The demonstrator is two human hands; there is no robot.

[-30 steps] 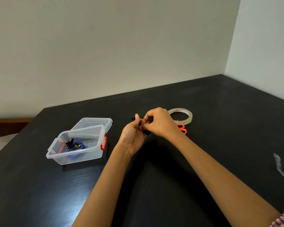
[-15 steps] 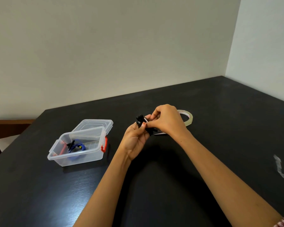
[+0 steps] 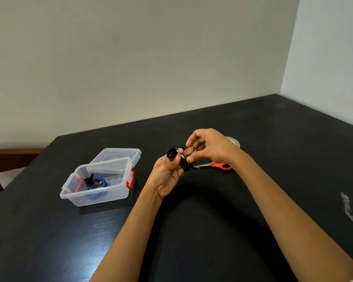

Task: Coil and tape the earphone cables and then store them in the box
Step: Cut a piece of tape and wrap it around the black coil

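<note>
Left hand [image 3: 167, 174], clamped round the black earphone coil [image 3: 171, 153]; right hand [image 3: 209, 148], pinching what looks like a tape strip [image 3: 180, 154]: wrap it snug, holding your loops bunched

A black earphone cable [image 3: 171, 154], wound into a small bundle, is held above the table at frame centre, pinched between the left hand [image 3: 167, 176] and the right hand [image 3: 210, 149]. At left centre stands the clear box [image 3: 118, 192], lid open, holding a blue coiled cable [image 3: 98, 183]. The tape roll [image 3: 235, 141] lies flat, mostly hidden behind the right hand.
</note>
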